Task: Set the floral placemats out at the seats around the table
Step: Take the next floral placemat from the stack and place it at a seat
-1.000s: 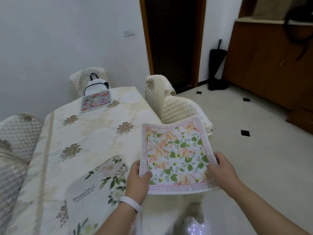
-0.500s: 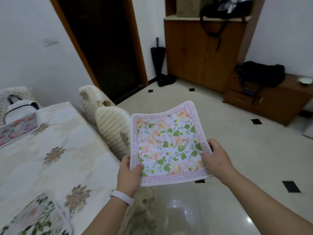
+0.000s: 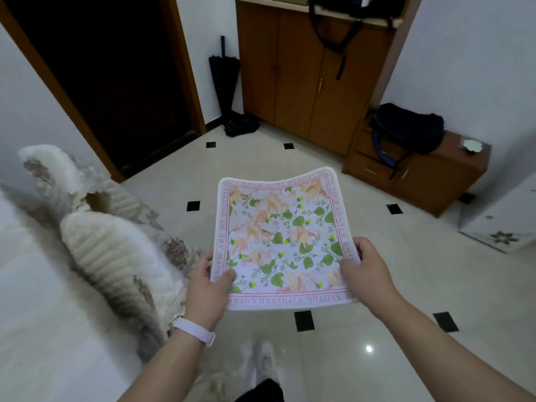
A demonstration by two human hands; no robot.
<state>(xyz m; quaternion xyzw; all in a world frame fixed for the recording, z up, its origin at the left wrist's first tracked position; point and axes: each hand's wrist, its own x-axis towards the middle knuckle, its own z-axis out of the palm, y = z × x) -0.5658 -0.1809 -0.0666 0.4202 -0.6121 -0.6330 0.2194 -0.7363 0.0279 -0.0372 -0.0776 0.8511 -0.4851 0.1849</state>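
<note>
A square floral placemat (image 3: 282,239) with pink flowers, green leaves and a lettered pink border hangs flat over the tiled floor in front of me. My left hand (image 3: 207,288) grips its near left corner, thumb on top. My right hand (image 3: 367,269) grips its near right edge. The table (image 3: 34,300) with its pale cloth shows blurred at the far left, apart from the placemat. No other placemat is in view.
Two quilted cream chairs (image 3: 116,256) stand between me and the table. A dark doorway (image 3: 110,76), a folded umbrella (image 3: 224,79), a wooden cabinet (image 3: 307,74) and a low chest with a dark bag (image 3: 409,129) line the far side. My shoe (image 3: 265,364) is on the floor.
My view has swung right, away from the table; the table and its laid placemats have slid out at the left. Both hands still hold the same placemat, now over open floor.
</note>
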